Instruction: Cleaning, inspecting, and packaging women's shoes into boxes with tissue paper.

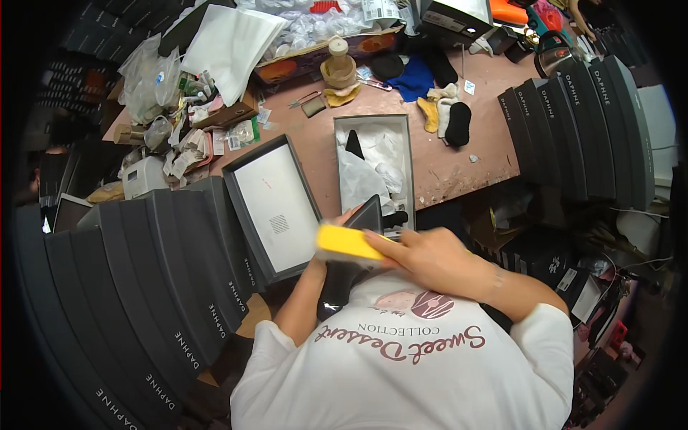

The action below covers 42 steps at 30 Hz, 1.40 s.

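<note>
My left hand (314,269) is closed around a black pointed shoe (342,281), held close to my shirt with its toe towards the table. In my right hand (441,261) is a yellow block with a greyish underside (349,242), blurred; whether it is a sponge or a brush I cannot tell. The block crosses over the shoe and hides its middle. Just beyond lies an open grey shoe box (410,161) with white tissue paper (364,183) and another dark pointed piece (353,145) inside. Left of the box rests its lid (271,190), white inside up.
Dark shoe boxes (154,272) stand in a row at the left, more boxes (573,129) at the right. Black and yellow cloths (448,118), a wooden stand (338,64), scissors (304,99) and a carton of white paper (315,61) occupy the far table.
</note>
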Motion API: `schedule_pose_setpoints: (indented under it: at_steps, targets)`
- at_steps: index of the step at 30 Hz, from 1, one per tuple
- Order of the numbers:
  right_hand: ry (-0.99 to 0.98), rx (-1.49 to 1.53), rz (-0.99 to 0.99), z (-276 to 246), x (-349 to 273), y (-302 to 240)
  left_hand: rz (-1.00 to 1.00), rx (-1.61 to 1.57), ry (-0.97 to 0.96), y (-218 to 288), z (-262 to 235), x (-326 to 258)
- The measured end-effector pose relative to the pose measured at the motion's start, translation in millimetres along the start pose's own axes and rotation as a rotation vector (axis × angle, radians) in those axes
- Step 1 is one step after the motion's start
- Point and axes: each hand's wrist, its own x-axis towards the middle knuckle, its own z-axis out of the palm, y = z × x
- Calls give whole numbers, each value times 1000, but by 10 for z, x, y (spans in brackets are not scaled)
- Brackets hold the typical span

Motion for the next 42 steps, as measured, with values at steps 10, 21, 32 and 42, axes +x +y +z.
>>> schedule_pose_setpoints:
  at_steps: [10,21,32,42]
  targets:
    - [179,-40,187,274,210,408,-21,-260,198,122,232,-107]
    - [270,-43,315,348,327,863,-31,-114,66,205,237,-7]
    - [698,392,694,1578,79,2332,134,-60,-252,425,672,114]
    - [879,160,896,1119,366,3070,36,-265,-52,490,188,645]
